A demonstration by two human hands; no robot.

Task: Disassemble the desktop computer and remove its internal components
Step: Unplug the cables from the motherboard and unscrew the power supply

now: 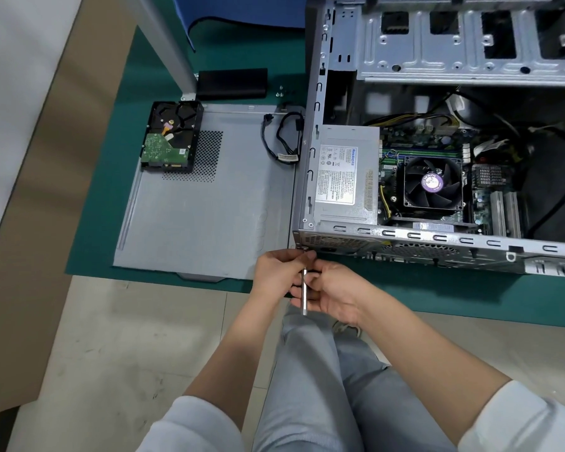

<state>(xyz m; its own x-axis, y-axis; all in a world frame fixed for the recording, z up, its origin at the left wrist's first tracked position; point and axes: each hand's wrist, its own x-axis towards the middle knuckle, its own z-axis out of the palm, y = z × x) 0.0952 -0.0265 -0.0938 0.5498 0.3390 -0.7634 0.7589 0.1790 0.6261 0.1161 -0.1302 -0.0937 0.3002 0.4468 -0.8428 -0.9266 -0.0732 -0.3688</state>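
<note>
Desktop computer, open grey steel case [437,53], lies on its side on green bench mat [105,203], near edge at mat's front. Grey perforated side panel [209,216] flat beside it, black hard drive [170,138] on top. Silver power supply [346,171], label print unreadable. Left hand [279,272] and right hand [331,293] both clamped on thin metal screwdriver shaft [304,288], tip at case's rear corner.
</note>
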